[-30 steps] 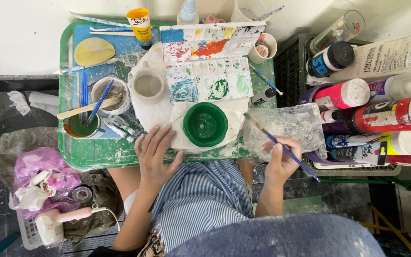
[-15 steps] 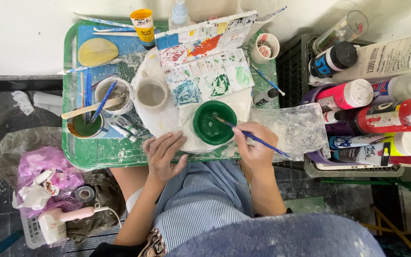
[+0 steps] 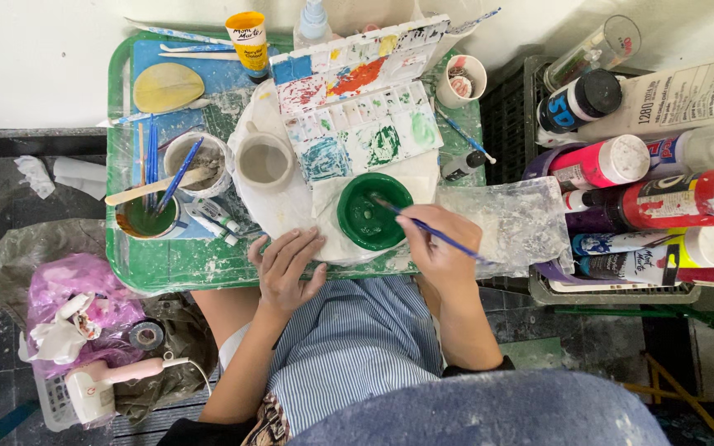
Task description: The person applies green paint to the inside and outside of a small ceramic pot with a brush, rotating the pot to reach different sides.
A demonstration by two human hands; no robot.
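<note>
Right hand (image 3: 438,246) pinching blue brush (image 3: 431,230), tip inside green bowl (image 3: 374,211) below palette (image 3: 357,99). Left hand (image 3: 287,266) released, flat beside bowl. I advise light strokes, bowl steadied.

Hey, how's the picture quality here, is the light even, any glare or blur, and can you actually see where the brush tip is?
Head view: soft, even light, faint shadows, no strong glare; edges bow a little from the wide lens. The right hand and its blue brush are sharp, the tip inside the green bowl. The left hand is crisp too.
</note>
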